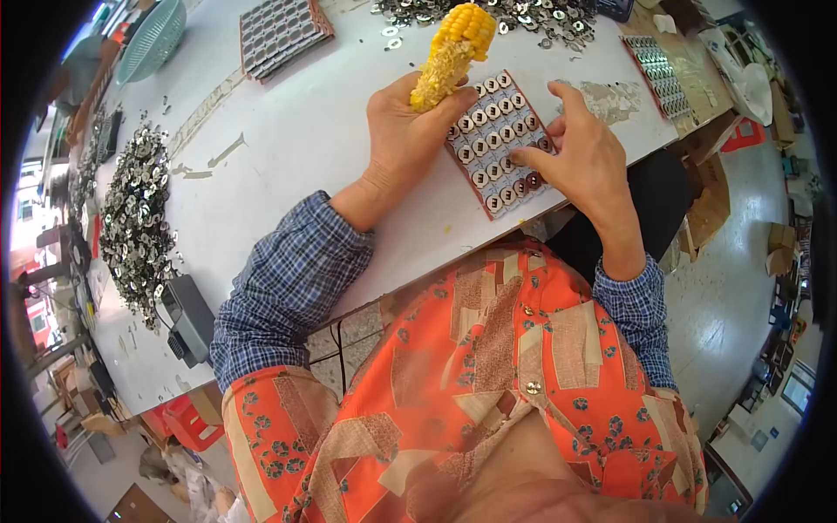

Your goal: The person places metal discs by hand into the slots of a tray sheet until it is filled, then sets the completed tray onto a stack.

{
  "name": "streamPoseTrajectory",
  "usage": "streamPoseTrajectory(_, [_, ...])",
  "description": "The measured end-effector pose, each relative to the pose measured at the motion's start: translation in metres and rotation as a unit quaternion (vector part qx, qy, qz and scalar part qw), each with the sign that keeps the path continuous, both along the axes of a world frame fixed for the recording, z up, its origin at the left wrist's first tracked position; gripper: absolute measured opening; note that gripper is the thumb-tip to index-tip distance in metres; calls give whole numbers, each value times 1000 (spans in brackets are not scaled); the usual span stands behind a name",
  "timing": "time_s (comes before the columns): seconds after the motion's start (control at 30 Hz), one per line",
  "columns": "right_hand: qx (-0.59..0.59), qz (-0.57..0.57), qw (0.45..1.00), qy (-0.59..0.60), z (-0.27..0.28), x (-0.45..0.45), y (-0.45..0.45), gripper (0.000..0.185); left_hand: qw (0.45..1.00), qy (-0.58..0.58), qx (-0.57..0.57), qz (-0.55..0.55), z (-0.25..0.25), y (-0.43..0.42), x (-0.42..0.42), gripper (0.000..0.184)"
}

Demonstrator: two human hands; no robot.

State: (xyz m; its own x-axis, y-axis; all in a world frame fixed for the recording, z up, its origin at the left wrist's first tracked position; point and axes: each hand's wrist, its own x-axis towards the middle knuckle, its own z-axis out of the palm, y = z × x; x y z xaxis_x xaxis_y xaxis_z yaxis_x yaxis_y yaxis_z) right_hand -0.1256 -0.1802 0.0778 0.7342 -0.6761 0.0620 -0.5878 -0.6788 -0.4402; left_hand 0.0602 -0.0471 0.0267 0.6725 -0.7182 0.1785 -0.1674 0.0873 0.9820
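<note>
My left hand [405, 131] is wrapped round a partly eaten corn cob [443, 61], its yellow kernels pointing up and away from me. Under and beside both hands lies a tray [494, 136] with rows of round metal pieces, close to the table's near edge. My right hand [586, 152] hovers at the tray's right side with thumb and fingers apart. Its thumb tip is over the tray, near a few darker round slots or pieces [534, 180] at the right edge. Nothing shows between its fingers.
Loose metal pieces form a heap [135, 218] on the left and another [532, 19] at the far side. A stack of trays [283, 37] stands at the back. Another filled tray [656, 77] lies right. A green basket [153, 39] and grey device [186, 320] are left.
</note>
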Motion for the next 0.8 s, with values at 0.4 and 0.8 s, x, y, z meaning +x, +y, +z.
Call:
streamPoseTrajectory(0.4, [236,71,904,-349,20,-10,-36,18,989,42,-83,116,-8,-13,8,23])
streamPoseTrajectory(0.8, [79,-22,912,-401,-14,-63,-43,16,993,39,-38,107,-11,-7,14,24])
